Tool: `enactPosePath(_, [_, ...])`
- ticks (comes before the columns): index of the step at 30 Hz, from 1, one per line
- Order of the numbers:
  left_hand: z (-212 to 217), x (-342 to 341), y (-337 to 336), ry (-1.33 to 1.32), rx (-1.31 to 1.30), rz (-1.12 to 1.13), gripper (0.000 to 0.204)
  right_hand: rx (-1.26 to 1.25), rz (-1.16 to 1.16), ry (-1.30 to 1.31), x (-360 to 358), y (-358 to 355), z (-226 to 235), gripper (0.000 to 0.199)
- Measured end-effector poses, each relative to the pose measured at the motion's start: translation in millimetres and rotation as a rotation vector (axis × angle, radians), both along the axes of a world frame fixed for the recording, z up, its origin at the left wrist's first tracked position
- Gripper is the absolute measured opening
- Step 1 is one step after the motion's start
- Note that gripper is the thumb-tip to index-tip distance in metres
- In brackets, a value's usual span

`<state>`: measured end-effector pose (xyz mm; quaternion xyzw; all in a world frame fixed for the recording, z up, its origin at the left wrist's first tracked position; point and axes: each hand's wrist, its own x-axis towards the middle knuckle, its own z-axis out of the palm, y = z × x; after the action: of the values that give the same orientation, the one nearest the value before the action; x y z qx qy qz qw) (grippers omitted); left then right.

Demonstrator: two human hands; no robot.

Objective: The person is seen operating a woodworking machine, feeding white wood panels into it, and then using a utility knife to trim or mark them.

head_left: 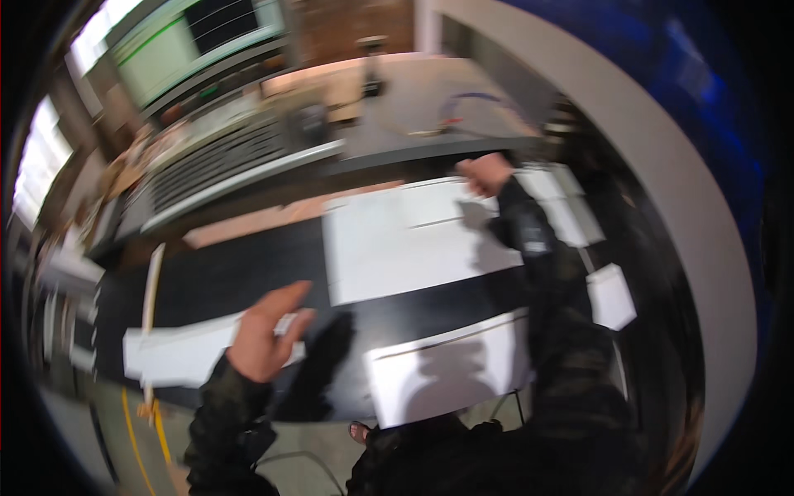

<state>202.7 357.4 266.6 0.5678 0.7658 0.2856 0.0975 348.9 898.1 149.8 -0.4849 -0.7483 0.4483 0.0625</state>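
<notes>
My left hand (269, 335) is held with thumb and fingers apart over the right end of a white paper strip (182, 354) on the black table. At the far edge of a large white sheet (372, 260), my right hand (486, 174) has its fingers curled together. Blur hides what those fingers hold, if anything. A smaller white sheet or flap (434, 202) lies on the large one, beside that hand. Close to my body, another white sheet (405, 384) with a dark line along its far edge reaches the table's front edge.
Beyond the black table (207, 281) stands a raised grey shelf with a keyboard (219, 157), a mouse (313, 121) and a thin cable (475, 97). A monitor (157, 58) is behind. More white papers (612, 298) lie right of my right arm. A pale strip (153, 285) crosses the left side.
</notes>
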Motion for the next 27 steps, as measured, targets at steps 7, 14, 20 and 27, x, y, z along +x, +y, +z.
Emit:
enactPosePath(7, [-62.5,26.7,-198.8,-0.208,-0.219,-0.166,0.049,-0.001,0.355,0.341,-42.0,-205.4,182.0,0.031])
enactPosePath(14, [-131.2,-44.5,-472.2,-0.314,-0.009,0.539,0.047,-0.007,0.738,0.286,-159.2,-471.7,147.1,0.043])
enactPosePath(20, [-150.5,-187.3,-610.4,-0.257,0.547,1.062,0.058,0.751,0.316,0.183,-180.5,-562.2,-14.1,0.087])
enactPosePath(27, [-186.8,-323.1,-628.0,-0.194,0.543,1.075,0.071,0.489,0.073,-0.003,-171.3,-516.8,-139.3,0.089])
